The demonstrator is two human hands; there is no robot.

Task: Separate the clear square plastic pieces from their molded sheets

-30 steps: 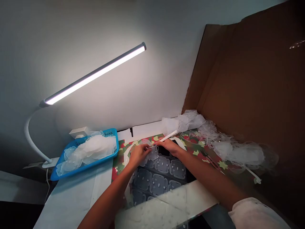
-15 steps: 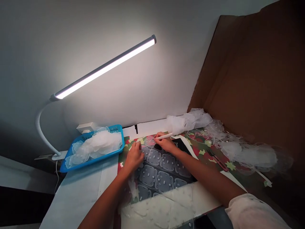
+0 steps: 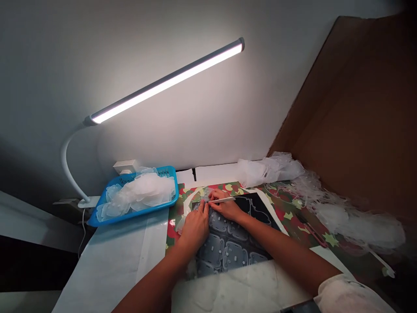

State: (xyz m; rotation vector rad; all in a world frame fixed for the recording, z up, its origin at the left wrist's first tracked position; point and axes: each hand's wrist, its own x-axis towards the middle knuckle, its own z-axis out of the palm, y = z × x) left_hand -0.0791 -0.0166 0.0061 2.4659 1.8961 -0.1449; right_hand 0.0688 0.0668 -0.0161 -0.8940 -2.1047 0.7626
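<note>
A translucent plastic sheet (image 3: 213, 248) with rows of rounded, dotted panels lies on a black backing. My left hand (image 3: 196, 221) is at its far left part, fingers bunched and fingertips on the film. Close beside it, my right hand (image 3: 226, 206) grips a slim white pen-shaped tool (image 3: 224, 199). Its tip is hidden where the fingertips of both hands nearly meet. A thin clear strip of film (image 3: 265, 213) curls over the bare black area (image 3: 257, 202) right of my right hand.
A blue basket (image 3: 177, 189) holding translucent pieces (image 3: 143, 189) stands at left, near a lit lamp (image 3: 169, 80). Heaped film scraps (image 3: 272, 168) line the back right before a cardboard wall (image 3: 358, 108). A red-handled tool (image 3: 316, 234) lies on the patterned cover (image 3: 293, 202).
The view has shifted, so the scene sits farther right. My left hand has moved forward and right, closer to my right hand, which still grips the white tool.
</note>
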